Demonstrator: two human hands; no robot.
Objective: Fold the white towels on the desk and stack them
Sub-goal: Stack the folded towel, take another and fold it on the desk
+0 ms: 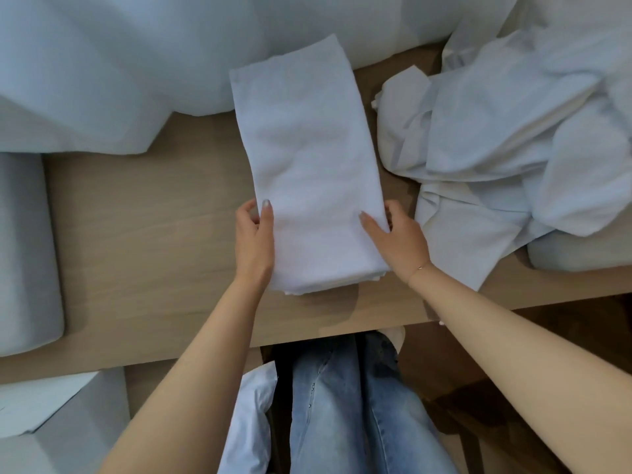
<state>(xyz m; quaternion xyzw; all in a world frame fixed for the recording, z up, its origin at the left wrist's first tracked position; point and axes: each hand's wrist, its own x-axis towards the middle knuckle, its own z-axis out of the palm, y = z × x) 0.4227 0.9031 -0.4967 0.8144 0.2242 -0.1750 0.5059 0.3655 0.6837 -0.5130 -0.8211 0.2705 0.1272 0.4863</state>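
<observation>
Near the front edge of the worktop [143, 241], roughly mid-way along it, sits the folded towel [307, 172], a long narrow strip running from the front edge toward the back, its far end riding up on a big white bundle [136, 56] at the back. Both hands are on its near end: left hand [254, 241] has the thumb on top and fingers tucked under the left edge, right hand [398, 239] does the same on the right edge, so each is pinching the layers together. My guess is that's to keep the stacked layers from sliding apart before the next fold, probably bringing the near end over to halve the length. Still plenty to do, since a crumpled pile of white linen [506, 148] is heaped toward the right edge, just beside the strip. On the left edge there's a neat grey-white folded stack [24, 251], likely where finished ones go. Terry cloth is floppy, so corners could drift if either grip loosens.
</observation>
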